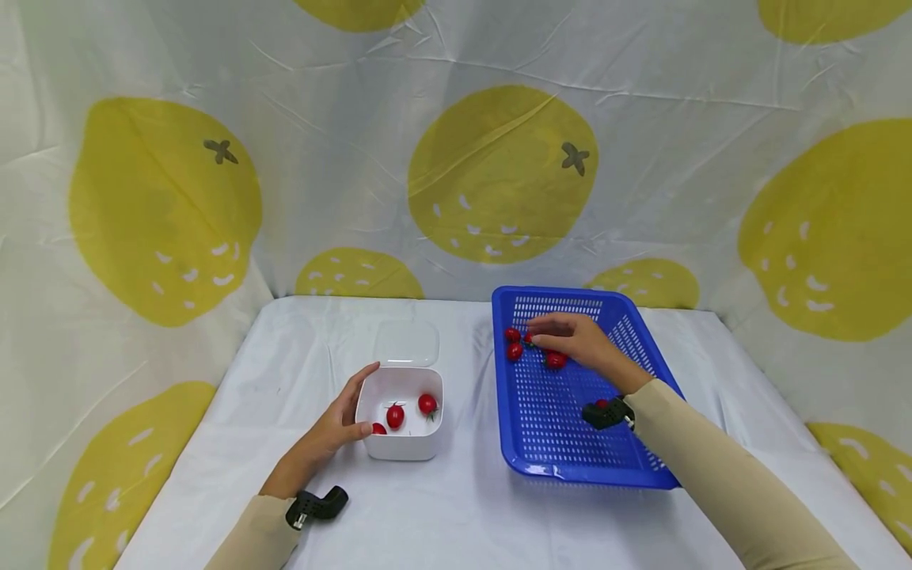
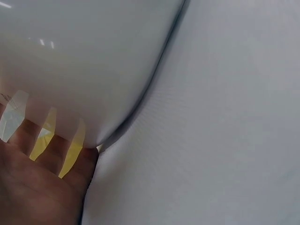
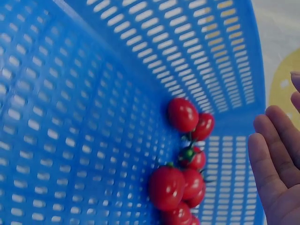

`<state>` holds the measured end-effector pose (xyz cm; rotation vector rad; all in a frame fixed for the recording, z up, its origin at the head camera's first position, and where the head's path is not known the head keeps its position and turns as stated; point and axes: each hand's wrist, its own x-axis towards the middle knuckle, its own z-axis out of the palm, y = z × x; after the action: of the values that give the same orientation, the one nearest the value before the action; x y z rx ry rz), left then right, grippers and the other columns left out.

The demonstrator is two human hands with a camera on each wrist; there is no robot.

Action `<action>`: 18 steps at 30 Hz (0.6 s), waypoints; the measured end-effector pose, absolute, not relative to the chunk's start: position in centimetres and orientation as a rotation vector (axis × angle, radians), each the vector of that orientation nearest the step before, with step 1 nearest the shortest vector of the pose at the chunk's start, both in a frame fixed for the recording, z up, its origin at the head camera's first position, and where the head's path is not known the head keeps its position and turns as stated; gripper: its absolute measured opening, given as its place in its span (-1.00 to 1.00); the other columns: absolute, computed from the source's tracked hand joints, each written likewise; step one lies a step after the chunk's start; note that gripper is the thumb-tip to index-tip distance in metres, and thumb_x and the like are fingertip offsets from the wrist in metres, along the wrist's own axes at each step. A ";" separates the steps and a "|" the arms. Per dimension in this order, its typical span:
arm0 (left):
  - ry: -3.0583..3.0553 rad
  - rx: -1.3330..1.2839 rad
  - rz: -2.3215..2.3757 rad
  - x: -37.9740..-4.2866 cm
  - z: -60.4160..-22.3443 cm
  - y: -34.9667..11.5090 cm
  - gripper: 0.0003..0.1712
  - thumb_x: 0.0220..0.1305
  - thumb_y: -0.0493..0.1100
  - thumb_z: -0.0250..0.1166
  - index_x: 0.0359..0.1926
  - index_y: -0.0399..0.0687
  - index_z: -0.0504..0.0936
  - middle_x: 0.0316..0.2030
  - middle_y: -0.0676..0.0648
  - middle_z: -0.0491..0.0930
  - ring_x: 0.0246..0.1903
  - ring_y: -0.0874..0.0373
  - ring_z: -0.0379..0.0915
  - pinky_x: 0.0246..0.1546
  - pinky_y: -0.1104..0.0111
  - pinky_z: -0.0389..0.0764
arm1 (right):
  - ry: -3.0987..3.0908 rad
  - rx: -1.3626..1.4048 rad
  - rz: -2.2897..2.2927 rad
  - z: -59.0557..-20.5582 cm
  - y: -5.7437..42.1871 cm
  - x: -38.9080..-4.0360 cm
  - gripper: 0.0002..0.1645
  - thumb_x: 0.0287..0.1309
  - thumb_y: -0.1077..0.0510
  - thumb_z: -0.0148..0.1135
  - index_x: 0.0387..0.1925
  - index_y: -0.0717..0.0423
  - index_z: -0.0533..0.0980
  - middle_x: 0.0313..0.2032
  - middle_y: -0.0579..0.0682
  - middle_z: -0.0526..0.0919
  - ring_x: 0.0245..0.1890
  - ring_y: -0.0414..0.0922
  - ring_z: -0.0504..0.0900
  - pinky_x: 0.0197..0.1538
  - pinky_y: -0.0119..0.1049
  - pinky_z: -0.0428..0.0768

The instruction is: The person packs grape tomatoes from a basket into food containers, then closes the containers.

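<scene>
My left hand (image 1: 335, 423) holds the white plastic box (image 1: 402, 450) by its left side, thumb at the near rim and forefinger at the far corner. Three cherry tomatoes (image 1: 395, 416) lie inside. In the left wrist view, the fingers lie against the box's smooth wall (image 2: 93, 70). My right hand (image 1: 579, 342) hovers over the far part of the blue basket (image 1: 507, 427), fingers extended. Below it is a cluster of cherry tomatoes (image 3: 167, 187) along the basket wall. The right wrist view shows nothing in the visible fingers (image 3: 269, 154).
Behind the box lies a clear lid (image 1: 406, 343) on the white tablecloth (image 1: 456, 514). Another tomato (image 1: 602, 403) sits in the basket near my right wrist. A lemon-print cloth (image 1: 342, 158) hangs behind and at both sides.
</scene>
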<state>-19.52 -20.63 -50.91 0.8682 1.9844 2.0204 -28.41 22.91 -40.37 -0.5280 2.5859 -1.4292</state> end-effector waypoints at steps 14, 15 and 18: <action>1.972 0.873 2.048 -19.4 -50.7 -20.5 0.00 0.17 -0.23 0.28 0.51 -0.02 -0.11 0.38 -0.44 -0.06 0.31 -0.21 0.00 0.21 0.35 0.34 | 2.702 -0.447 -1.315 -41.2 24.1 -28.9 -0.51 0.22 0.11 0.28 0.11 0.31 0.52 0.04 0.23 0.61 0.07 0.13 0.57 0.15 0.04 0.46; 1.964 0.879 2.052 -19.4 -50.6 -20.5 0.01 0.17 -0.23 0.29 0.51 -0.03 -0.11 0.38 -0.44 -0.06 0.31 -0.21 0.01 0.21 0.34 0.34 | 2.704 -0.438 -1.311 -41.3 24.2 -29.0 -0.52 0.22 0.12 0.29 0.11 0.31 0.52 0.03 0.23 0.62 0.07 0.13 0.57 0.15 0.04 0.46; 1.965 0.871 2.050 -19.4 -50.6 -20.5 0.01 0.17 -0.23 0.29 0.51 -0.02 -0.11 0.39 -0.42 -0.06 0.31 -0.21 0.00 0.21 0.35 0.34 | 2.715 -0.408 -1.301 -41.7 24.4 -29.2 -0.55 0.22 0.14 0.29 0.09 0.29 0.54 0.02 0.22 0.63 0.06 0.13 0.58 0.14 0.03 0.47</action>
<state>-19.40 -20.50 -50.65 0.8708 1.9651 2.0498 -29.16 24.36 -41.69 -0.4077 2.7151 -1.3006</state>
